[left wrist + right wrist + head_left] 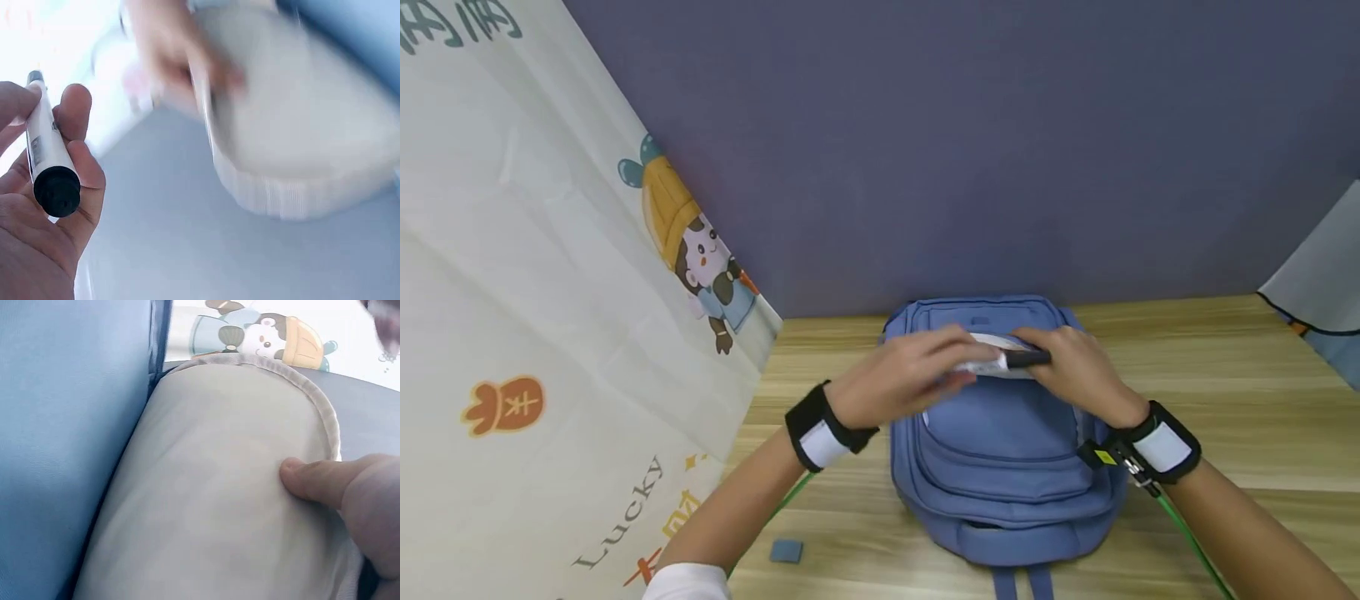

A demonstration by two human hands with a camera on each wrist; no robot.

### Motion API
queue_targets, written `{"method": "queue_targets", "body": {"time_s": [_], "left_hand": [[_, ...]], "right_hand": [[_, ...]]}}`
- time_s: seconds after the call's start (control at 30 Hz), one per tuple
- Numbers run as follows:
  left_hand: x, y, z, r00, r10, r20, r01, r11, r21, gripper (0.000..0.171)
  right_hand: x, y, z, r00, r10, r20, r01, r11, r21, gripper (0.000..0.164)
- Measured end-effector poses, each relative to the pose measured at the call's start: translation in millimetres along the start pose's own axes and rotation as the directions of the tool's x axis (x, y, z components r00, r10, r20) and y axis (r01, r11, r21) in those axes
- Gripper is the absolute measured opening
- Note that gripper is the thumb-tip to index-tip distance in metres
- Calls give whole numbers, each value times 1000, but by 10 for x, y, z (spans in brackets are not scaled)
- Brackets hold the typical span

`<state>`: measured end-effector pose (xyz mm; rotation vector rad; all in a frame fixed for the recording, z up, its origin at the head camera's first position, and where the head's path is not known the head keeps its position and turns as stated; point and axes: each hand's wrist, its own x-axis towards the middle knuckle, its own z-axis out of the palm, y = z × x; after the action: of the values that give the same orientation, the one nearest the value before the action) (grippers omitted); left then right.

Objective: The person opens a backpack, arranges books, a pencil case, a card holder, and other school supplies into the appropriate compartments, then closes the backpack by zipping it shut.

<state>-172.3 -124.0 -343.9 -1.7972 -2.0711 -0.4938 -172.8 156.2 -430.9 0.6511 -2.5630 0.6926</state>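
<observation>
A blue backpack (1000, 425) lies on the wooden table with its straps toward the near edge. Above its upper part, my left hand (910, 371) holds a white marker (50, 134) with black ends, gripped between thumb and fingers. My right hand (1084, 375) pinches the edge of the backpack's front pocket, thumb (315, 481) pressed against the pale lining (206, 462). The pocket is pulled open, and its whitish inside shows in both wrist views. The pocket's depth is hidden in the head view by the hands.
A small blue rectangular piece (786, 551) lies on the table (842, 508) left of the backpack. A white printed cloth (587, 275) hangs along the left side, and a dark grey-blue panel (970, 150) stands behind. Green cables run from both wristbands.
</observation>
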Motion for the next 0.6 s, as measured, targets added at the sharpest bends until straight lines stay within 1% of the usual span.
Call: {"method": "queue_targets", "body": {"time_s": [0.07,0.1,0.17,0.2,0.27,0.33,0.4,0.43,0.47,0.5,0.53,0.6], "left_hand": [[10,199,198,995,53,82,-55,998,24,36],[-2,267,310,991,65,120,-70,997,37,35],[-47,332,541,979,52,197,-59,998,26,35],[-77,327,653,972,36,234,-38,999,6,35],[-145,256,866,956,-21,293,35,999,-41,33],[-200,140,1019,933,-106,344,140,988,-73,33],[-239,9,1124,908,-186,375,226,972,-66,32],[-248,-50,1161,897,-224,382,260,965,-45,31],[-250,-103,1188,890,-253,380,284,959,-26,29],[-244,-148,1206,886,-276,373,298,955,-2,28],[-235,-187,1219,886,-288,362,298,954,30,26],[-207,-250,1234,900,-282,332,262,959,104,22]], "right_hand": [[5,10,-11,1000,-5,14,4,1000,26,5],[9,15,-14,1000,-10,21,9,999,36,7],[16,19,-21,999,-10,37,8,999,45,6],[19,18,-28,999,-4,44,2,999,46,7],[22,14,-41,998,2,55,-4,999,44,10],[27,8,-54,998,11,68,-14,999,38,13],[34,-2,-65,997,15,80,-18,999,36,15],[34,-7,-69,997,14,81,-17,999,34,15],[33,-10,-71,997,14,81,-16,999,31,16],[31,-14,-74,997,15,82,-17,999,29,16],[28,-16,-77,996,16,84,-18,999,29,17],[24,-24,-87,997,17,80,-20,999,27,18]]}}
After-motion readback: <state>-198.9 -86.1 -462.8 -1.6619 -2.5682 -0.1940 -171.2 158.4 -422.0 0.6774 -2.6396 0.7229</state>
